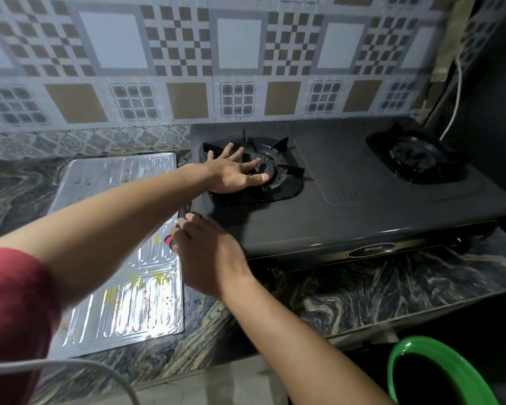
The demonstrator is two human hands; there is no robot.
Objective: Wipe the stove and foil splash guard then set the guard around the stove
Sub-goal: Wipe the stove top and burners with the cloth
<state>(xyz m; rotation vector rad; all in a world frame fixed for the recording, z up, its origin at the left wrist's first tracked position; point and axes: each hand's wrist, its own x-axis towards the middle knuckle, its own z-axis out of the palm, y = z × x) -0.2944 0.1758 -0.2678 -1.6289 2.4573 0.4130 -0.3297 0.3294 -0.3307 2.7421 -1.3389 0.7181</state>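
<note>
Your left hand point(234, 171) lies spread on the stove's point(362, 206) left burner point(254, 171); your right hand point(208, 252), grip unclear, is nearer the foil guard point(123, 200), lying long-axis front-to-back at the desk's left.

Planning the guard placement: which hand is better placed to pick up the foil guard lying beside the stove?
Probably the right hand: it sits at the stove's front-left corner, right beside the flat foil guard. The left hand is spread on the left burner, farther off.

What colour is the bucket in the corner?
Bright green rim, dark inside: the bucket, bottom right of the head view.
</note>
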